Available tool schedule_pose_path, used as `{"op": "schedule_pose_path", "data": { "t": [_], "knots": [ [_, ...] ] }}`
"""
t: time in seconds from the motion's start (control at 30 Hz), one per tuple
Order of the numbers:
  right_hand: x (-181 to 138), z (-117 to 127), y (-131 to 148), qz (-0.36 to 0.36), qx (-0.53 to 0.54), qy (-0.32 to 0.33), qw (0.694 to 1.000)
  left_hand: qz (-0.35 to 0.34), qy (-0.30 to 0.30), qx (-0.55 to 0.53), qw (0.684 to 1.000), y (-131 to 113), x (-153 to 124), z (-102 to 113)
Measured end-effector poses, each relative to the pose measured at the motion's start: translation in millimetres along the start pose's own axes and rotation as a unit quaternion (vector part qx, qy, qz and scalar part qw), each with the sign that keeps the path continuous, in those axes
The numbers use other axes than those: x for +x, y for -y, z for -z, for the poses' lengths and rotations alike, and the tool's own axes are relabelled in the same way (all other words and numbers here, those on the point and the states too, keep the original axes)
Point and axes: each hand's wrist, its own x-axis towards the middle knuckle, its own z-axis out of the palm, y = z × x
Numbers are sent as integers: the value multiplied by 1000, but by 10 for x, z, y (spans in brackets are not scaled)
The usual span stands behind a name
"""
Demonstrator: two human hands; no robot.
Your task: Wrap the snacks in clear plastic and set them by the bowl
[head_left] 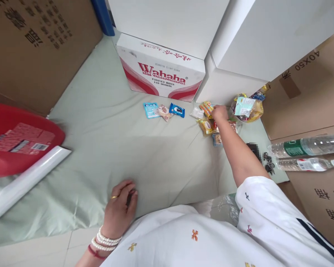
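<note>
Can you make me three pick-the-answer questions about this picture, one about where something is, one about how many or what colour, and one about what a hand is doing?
1. Where is the right hand?
A. at the snack pile
B. on the red tub
C. on the bottles

2. How many snack packets lie in the small row in front of the Wahaha box?
A. one
B. three
C. six

3. What is the left hand doing?
A. holding a bottle
B. lifting a box
C. resting on the green sheet

Answers:
1 A, the arm stretches out and the fingers sit among the yellow packets beside the white box.
2 B, two blue packets with a pale one between them.
3 C, its fingers are curled down on the cloth and nothing is in it.
</note>
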Motion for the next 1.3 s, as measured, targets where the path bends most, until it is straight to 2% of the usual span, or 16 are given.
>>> {"op": "schedule_pose_path", "data": {
  "t": [0.07,0.17,0.27,0.37,0.5,0.67,0.73,0.8,0.9,0.97,1.03,1.1,1.23,1.3],
  "knots": [
    [-65,8,30,-15,-28,-4,999,-35,-15,16,999,-6,7,-24],
    [-160,79,114,-6,-47,-43,998,-50,-24,16,998,-25,18,-14],
    [-248,170,284,61,-53,-60,995,-47,-28,-2,999,-47,18,13],
    [-344,171,528,143,-76,9,987,-44,-34,-18,998,-60,15,21],
    [-474,32,842,169,-150,113,968,-28,-37,-41,998,-57,8,32],
    [-738,38,970,198,-143,100,965,72,-30,-143,987,-83,-2,120],
    [-990,96,921,218,-99,67,969,133,-12,-187,973,-135,35,146],
    [-1362,116,840,259,-4,42,965,202,17,-237,950,-213,135,148],
    [-2053,12,698,337,185,82,920,276,51,-320,905,-334,427,115],
    [-2480,-117,595,347,267,104,893,278,57,-346,894,-383,676,94],
    [-2795,-229,470,320,308,90,891,267,52,-349,897,-395,906,87],
    [-2976,-278,311,276,326,75,901,260,39,-341,903,-375,1075,92],
    [-3048,-195,-76,202,331,52,920,240,25,-299,923,-237,1327,112],
    [-3018,-134,-250,181,322,33,929,225,-4,-231,946,-101,1559,134]
  ]
}}
